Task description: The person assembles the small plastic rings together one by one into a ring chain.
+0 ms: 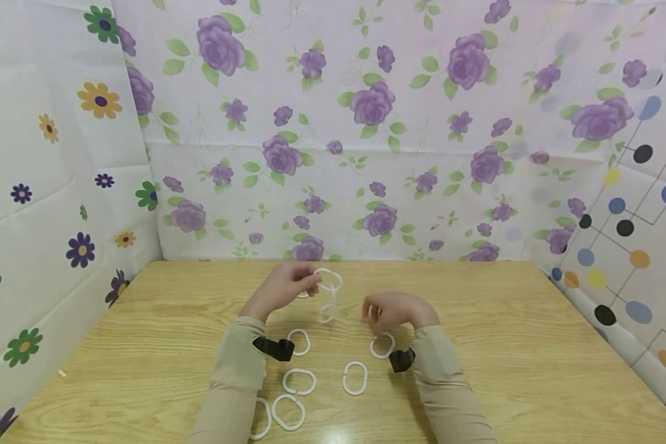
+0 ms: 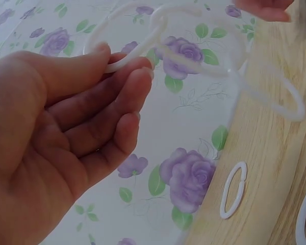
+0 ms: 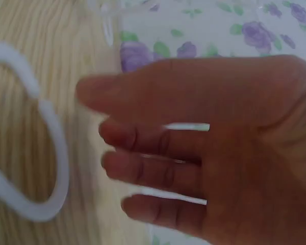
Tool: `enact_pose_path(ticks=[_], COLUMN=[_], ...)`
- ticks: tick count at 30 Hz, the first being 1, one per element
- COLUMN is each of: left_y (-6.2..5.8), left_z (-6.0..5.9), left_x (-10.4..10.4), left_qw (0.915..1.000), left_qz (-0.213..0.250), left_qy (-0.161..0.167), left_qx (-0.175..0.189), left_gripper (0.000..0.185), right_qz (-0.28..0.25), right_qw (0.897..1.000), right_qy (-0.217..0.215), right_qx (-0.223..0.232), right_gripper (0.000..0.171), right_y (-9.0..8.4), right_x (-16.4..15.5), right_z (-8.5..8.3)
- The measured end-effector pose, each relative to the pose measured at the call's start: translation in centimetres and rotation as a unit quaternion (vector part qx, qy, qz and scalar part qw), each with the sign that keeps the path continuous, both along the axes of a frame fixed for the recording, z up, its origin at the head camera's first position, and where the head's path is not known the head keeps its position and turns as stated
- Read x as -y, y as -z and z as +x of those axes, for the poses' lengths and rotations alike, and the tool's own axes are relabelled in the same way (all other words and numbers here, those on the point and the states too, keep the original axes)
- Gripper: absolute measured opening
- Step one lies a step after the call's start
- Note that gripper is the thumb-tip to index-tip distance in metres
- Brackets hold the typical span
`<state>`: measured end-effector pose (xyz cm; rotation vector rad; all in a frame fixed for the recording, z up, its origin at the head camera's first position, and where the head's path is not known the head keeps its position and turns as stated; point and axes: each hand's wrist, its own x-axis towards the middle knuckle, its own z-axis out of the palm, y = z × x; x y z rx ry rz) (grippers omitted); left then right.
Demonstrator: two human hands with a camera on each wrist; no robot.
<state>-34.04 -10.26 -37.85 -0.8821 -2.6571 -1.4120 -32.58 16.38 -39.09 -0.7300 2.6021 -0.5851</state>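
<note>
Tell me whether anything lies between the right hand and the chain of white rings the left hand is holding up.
Nothing visible does. The left hand pinches the chain of rings above the table; the right hand sits beside it across bare wood. The loose rings lie nearer the person.

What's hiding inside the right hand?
The right hand has a white ring inside its fingers. Only short bits show between them; the rest is covered.

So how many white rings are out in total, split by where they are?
Loose white plastic oval rings on the wooden table: 6
Rings linked in the chain held by the left hand: apparently 3
Ring in the right hand: 1
Total: 10
</note>
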Motion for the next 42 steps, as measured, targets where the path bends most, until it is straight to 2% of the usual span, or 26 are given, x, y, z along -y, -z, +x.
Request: enact_pose_path(ticks=[3,5,8,13,20,27,31,38,42], left_y=[0.1,0.2,0.1,0.1,-0.1,-2.7,-3.0,0.2,0.2], left_z=[-0.1,-0.2,-0.1,0.1,0.3,2.8,3.2,0.0,0.0], left_x=[-0.1,-0.1,-0.1,-0.1,-0.6,-1.3,-1.4,-1.0,-1.0], left_qw=[0.9999,0.9999,0.9998,0.9997,0.9996,0.9997,0.9997,0.9995,0.9996], left_qz=[0.009,0.011,0.013,0.019,0.029,0.023,0.022,0.010,0.001], left_qy=[-0.005,-0.006,-0.005,-0.007,-0.002,0.009,0.013,0.026,0.021], left_qx=[-0.007,-0.009,-0.010,-0.012,-0.004,-0.007,-0.007,-0.017,-0.019], left_gripper=[0.022,0.021,0.020,0.022,0.020,0.021,0.021,0.019,0.018], right_qz=[0.028,0.034,0.032,0.025,-0.040,-0.117,-0.167,-0.212,-0.220], right_qw=[0.999,0.998,0.997,0.998,0.998,0.993,0.986,0.971,0.969], right_qy=[0.032,0.038,0.030,0.003,-0.028,-0.033,-0.011,0.024,0.027], right_qx=[0.034,0.047,0.059,0.055,0.036,0.006,-0.029,-0.105,-0.109], right_gripper=[0.028,0.024,0.017,0.016,0.010,0.014,0.011,0.012,0.012], right_y=[0.3,0.6,0.9,1.1,1.0,0.7,0.5,0.0,-0.3], right_x=[-0.3,-0.4,-0.4,-0.6,-0.7,-0.7,-0.7,-0.9,-1.0], right_z=[0.0,0.0,-0.1,-0.4,-0.7,-1.1,-1.2,-1.4,-1.3])
